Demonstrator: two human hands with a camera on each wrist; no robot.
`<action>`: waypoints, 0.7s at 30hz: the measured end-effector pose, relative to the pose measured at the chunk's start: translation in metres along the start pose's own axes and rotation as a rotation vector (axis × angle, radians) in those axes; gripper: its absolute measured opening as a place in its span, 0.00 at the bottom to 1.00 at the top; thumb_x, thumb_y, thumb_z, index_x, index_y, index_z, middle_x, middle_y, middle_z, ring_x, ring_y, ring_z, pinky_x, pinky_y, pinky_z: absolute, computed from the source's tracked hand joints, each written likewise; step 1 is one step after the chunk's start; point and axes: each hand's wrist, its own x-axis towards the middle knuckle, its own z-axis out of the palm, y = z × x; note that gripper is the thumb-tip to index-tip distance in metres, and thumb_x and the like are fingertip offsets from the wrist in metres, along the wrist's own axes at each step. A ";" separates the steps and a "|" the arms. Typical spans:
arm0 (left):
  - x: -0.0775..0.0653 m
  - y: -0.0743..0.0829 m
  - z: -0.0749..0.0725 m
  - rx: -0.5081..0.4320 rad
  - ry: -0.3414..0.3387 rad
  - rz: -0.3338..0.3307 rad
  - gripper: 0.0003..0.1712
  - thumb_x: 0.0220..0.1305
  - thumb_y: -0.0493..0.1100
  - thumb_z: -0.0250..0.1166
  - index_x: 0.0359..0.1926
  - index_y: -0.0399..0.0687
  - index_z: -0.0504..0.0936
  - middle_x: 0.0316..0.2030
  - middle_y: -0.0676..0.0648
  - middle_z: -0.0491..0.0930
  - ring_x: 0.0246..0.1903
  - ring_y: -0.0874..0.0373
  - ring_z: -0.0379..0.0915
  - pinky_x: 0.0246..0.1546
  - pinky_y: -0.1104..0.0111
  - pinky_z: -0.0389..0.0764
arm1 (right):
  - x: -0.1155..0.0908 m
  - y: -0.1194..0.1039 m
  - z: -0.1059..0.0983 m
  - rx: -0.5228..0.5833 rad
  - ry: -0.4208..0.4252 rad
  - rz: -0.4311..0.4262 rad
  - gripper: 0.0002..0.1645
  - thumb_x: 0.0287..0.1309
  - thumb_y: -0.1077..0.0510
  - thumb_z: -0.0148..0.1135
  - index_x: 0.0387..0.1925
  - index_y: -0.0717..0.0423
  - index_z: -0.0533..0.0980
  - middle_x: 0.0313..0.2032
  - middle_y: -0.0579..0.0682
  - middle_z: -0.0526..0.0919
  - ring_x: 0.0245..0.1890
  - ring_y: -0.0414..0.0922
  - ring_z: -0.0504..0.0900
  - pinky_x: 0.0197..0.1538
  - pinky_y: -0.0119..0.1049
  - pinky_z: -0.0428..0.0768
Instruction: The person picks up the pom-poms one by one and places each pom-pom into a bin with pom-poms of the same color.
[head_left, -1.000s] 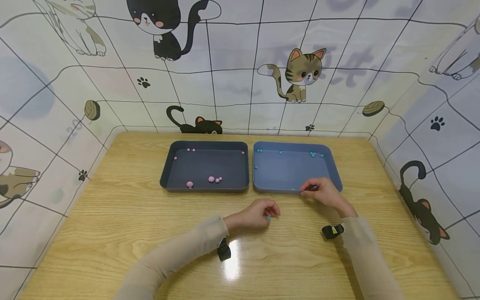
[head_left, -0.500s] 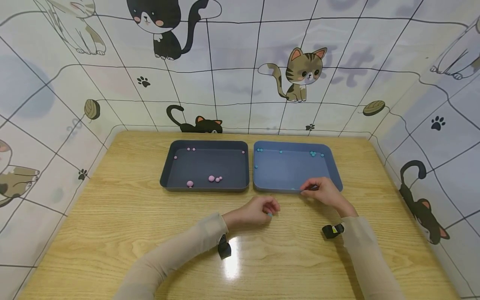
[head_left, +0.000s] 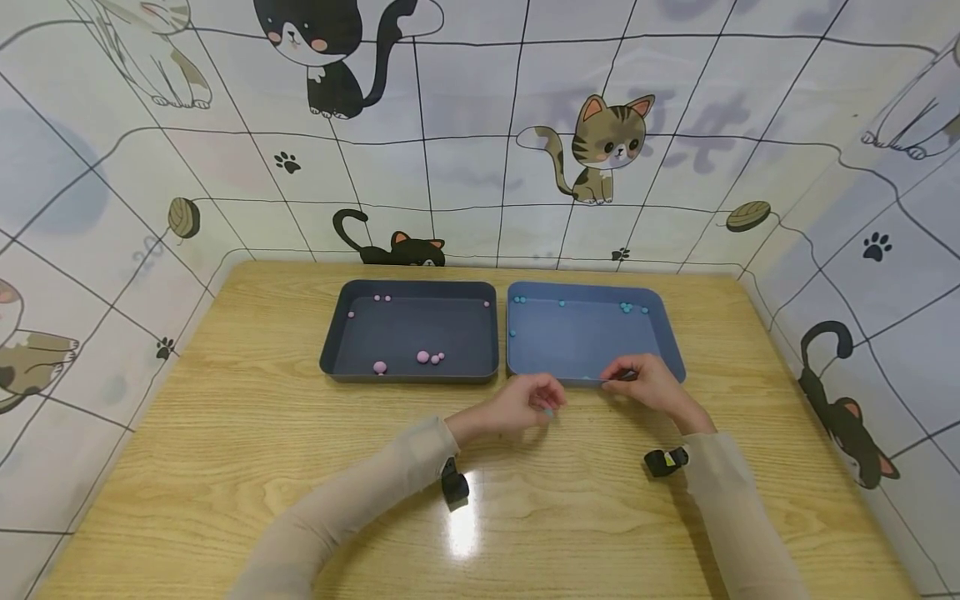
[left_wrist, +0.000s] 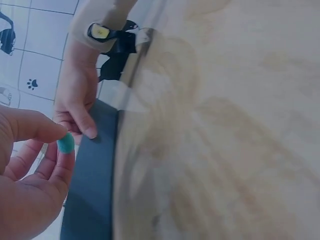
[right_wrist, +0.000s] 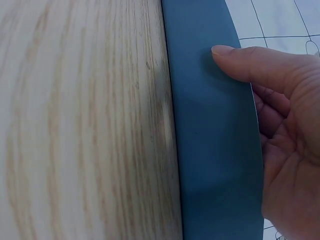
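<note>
Between thumb and fingertip, my left hand (head_left: 517, 406) pinches a small turquoise ball (left_wrist: 65, 143). That hand is in front of the blue tray (head_left: 573, 337), close to its near left corner. My right hand (head_left: 648, 385) holds the tray's near wall. In the right wrist view its thumb (right_wrist: 235, 62) presses the outer face, while the other fingers go over the rim and are partly hidden behind it. Several turquoise balls (head_left: 626, 307) lie in the blue tray, mostly along the far and left sides.
Left of the blue tray stands a dark grey tray (head_left: 397, 325) holding several pink balls (head_left: 423, 357) of different sizes. Both trays rest on a wooden table (head_left: 262, 417). Cat-patterned sheeting (head_left: 480, 167) rises behind the table and along both sides.
My left hand, with the turquoise ball, has moved forward and slightly right, up to the blue tray's near edge. The right hand stays on the tray wall.
</note>
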 end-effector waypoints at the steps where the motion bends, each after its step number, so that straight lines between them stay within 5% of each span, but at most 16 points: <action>1: 0.002 0.002 -0.001 0.003 0.005 0.008 0.16 0.50 0.18 0.55 0.43 0.25 0.74 0.42 0.28 0.75 0.43 0.43 0.74 0.44 0.71 0.77 | 0.000 0.000 0.000 0.003 0.000 0.000 0.03 0.50 0.68 0.67 0.29 0.61 0.82 0.28 0.54 0.83 0.28 0.37 0.77 0.32 0.29 0.78; 10: 0.017 0.015 -0.016 -0.022 0.053 0.055 0.14 0.55 0.20 0.54 0.44 0.27 0.73 0.43 0.26 0.73 0.47 0.35 0.71 0.47 0.72 0.75 | 0.000 0.000 0.001 0.034 0.001 0.001 0.03 0.50 0.67 0.67 0.29 0.64 0.82 0.28 0.54 0.83 0.28 0.39 0.79 0.31 0.30 0.78; 21: 0.031 0.021 -0.023 -0.023 0.149 0.048 0.13 0.58 0.22 0.56 0.44 0.29 0.74 0.44 0.32 0.74 0.47 0.40 0.71 0.45 0.72 0.76 | 0.000 0.000 0.000 0.024 -0.002 0.011 0.02 0.50 0.67 0.67 0.29 0.64 0.82 0.27 0.50 0.82 0.28 0.36 0.77 0.31 0.30 0.78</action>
